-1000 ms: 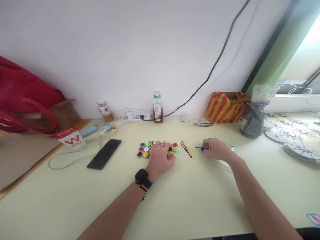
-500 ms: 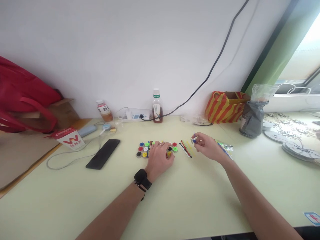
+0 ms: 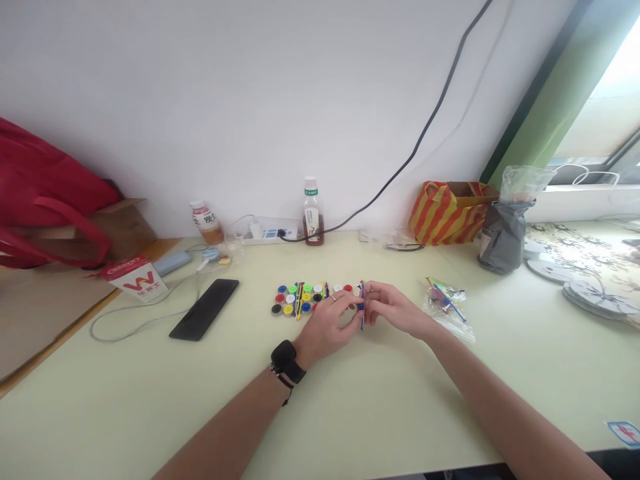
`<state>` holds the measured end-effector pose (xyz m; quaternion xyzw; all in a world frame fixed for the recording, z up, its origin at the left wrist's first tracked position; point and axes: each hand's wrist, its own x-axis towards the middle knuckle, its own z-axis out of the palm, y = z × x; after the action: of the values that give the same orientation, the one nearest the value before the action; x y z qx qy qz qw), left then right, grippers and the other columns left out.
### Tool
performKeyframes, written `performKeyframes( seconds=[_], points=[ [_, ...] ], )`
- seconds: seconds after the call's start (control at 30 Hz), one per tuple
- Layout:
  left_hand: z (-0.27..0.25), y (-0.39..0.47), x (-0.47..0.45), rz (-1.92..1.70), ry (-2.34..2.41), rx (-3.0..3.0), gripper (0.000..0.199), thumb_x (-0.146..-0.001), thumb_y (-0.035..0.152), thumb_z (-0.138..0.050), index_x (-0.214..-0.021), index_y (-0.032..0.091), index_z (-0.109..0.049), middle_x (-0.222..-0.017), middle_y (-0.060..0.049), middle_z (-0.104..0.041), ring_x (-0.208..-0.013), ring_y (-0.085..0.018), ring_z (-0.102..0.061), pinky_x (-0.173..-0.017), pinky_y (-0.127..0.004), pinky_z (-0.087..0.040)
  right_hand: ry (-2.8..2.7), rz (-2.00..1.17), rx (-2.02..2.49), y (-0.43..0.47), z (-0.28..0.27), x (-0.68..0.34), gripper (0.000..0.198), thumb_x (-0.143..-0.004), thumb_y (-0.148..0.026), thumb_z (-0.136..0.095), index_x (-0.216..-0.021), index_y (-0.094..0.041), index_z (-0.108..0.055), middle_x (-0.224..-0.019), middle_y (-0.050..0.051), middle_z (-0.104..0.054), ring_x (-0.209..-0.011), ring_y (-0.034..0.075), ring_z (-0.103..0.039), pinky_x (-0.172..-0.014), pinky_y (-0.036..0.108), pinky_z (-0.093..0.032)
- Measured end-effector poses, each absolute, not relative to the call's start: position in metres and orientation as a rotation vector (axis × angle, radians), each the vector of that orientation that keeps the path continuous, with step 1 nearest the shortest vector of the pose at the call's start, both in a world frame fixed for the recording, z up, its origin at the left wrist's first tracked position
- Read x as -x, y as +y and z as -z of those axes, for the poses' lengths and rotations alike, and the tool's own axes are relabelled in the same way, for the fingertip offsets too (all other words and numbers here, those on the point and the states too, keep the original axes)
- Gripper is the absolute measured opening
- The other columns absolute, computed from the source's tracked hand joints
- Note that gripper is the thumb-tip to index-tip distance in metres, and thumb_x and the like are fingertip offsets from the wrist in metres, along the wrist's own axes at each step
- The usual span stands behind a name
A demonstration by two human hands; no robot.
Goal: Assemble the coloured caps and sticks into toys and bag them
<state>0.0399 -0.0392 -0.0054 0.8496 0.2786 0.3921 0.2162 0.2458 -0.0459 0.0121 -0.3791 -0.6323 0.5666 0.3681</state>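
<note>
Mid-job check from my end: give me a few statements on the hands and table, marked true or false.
1. The right hand holds a blue stick. True.
2. The black watch is on the right wrist. False: it is on the left wrist.
3. The black slab lies left of the coloured discs. True.
4. The striped bag is blue and white. False: its stripes are red and yellow.
5. A clear plastic bag lies to the right of the right hand. True.
</note>
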Motion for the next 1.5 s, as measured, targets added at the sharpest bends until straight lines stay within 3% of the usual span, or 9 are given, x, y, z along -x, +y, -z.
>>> performKeyframes(
  seconds=[0.2, 0.33, 0.43, 0.53, 0.63, 0.8, 1.03, 1.37, 1.5],
  points=[
    [0.007, -0.043, -0.041, -1.033, 0.796, -2.358, 0.010, -0.087, 0.014, -0.062, -0.094, 0.022, -0.061, -0.086, 0.000, -0.067, -0.082, -0.017, -0.064, -0.078, -0.031, -0.051, -1.779, -1.351, 1.002, -0.045, -0.006, -0.243, 0.005, -0.085, -0.019, -0.052, -0.090, -0.022, -0.051, -0.079, -0.003, -0.061, -0.069, 0.013, -0.055, -0.064, 0.026, -0.042],
    [0.007, -0.045, -0.040, -0.922, 0.809, -2.402, 0.011, -0.084, 0.016, -0.064, -0.080, 0.022, -0.056, -0.080, 0.000, -0.067, -0.077, -0.017, -0.063, -0.075, -0.032, -0.051, -1.814, -0.944, 1.290, -0.037, -0.003, -0.257, 0.018, -0.089, -0.022, -0.044, -0.101, -0.021, -0.058, -0.072, -0.004, -0.056, -0.064, 0.014, -0.050, -0.061, 0.026, -0.037],
    [0.007, -0.044, -0.039, -0.843, 0.820, -2.513, 0.006, -0.085, 0.017, -0.064, -0.085, 0.022, -0.062, -0.087, -0.003, -0.071, -0.087, -0.022, -0.065, -0.082, -0.036, -0.052, -1.815, -0.504, 1.651, -0.028, 0.003, -0.275, 0.030, -0.090, -0.020, -0.046, -0.115, -0.019, -0.062, -0.073, -0.001, -0.060, -0.066, 0.017, -0.053, -0.061, 0.028, -0.035],
    [0.007, -0.040, -0.038, -0.834, 0.868, -2.622, 0.017, -0.086, 0.014, -0.062, -0.098, 0.023, -0.068, -0.094, -0.004, -0.074, -0.100, -0.026, -0.064, -0.092, -0.042, -0.051, -1.901, -0.269, 1.858, -0.021, 0.014, -0.288, 0.030, -0.090, -0.019, -0.052, -0.117, -0.019, -0.065, -0.092, 0.006, -0.069, -0.081, 0.020, -0.061, -0.067, 0.029, -0.036],
    [0.007, -0.037, -0.036, -0.856, 0.893, -2.675, 0.016, -0.087, 0.012, -0.060, -0.094, 0.023, -0.070, -0.099, -0.004, -0.076, -0.106, -0.027, -0.061, -0.098, -0.045, -0.049, -1.991, -0.248, 1.867, -0.019, 0.024, -0.290, 0.022, -0.095, -0.022, -0.051, -0.110, -0.021, -0.067, -0.102, 0.008, -0.069, -0.088, 0.021, -0.064, -0.070, 0.028, -0.038],
    [0.007, -0.034, -0.034, -0.902, 0.953, -2.673, 0.013, -0.090, 0.015, -0.061, -0.087, 0.023, -0.071, -0.104, -0.004, -0.075, -0.109, -0.028, -0.058, -0.098, -0.047, -0.049, -2.033, -0.249, 1.775, -0.019, 0.031, -0.284, 0.017, -0.097, -0.020, -0.049, -0.099, -0.020, -0.066, -0.098, 0.007, -0.065, -0.083, 0.019, -0.063, -0.073, 0.028, -0.041],
    [0.005, -0.036, -0.037, -1.003, 1.100, -2.576, 0.026, -0.092, 0.020, -0.064, -0.117, 0.025, -0.067, -0.120, -0.004, -0.072, -0.115, -0.027, -0.057, -0.103, -0.047, -0.047, -2.041, -0.334, 1.665, -0.024, 0.028, -0.268, 0.022, -0.098, -0.022, -0.049, -0.080, -0.020, -0.062, -0.088, 0.006, -0.061, -0.073, 0.017, -0.059, -0.069, 0.029, -0.041],
    [-0.016, -0.011, -0.010, -1.166, 1.363, -2.434, 0.021, -0.095, 0.026, -0.062, -0.116, 0.025, -0.068, -0.114, -0.007, -0.073, -0.112, -0.029, -0.060, -0.098, -0.047, -0.050, -2.055, -0.469, 1.517, -0.032, 0.025, -0.244, 0.019, -0.098, -0.021, -0.049, -0.090, -0.019, -0.067, -0.089, 0.006, -0.059, -0.073, 0.018, -0.058, -0.070, 0.030, -0.043],
    [-0.020, -0.015, -0.003, -1.033, 1.220, -2.510, 0.024, -0.092, 0.033, -0.068, -0.114, 0.025, -0.069, -0.112, -0.006, -0.072, -0.112, -0.028, -0.060, -0.098, -0.045, -0.051, -2.050, -0.519, 1.447, -0.035, 0.022, -0.238, 0.018, -0.097, -0.020, -0.050, -0.098, -0.019, -0.068, -0.093, 0.006, -0.061, -0.077, 0.018, -0.059, -0.072, 0.030, -0.045]
  ],
)
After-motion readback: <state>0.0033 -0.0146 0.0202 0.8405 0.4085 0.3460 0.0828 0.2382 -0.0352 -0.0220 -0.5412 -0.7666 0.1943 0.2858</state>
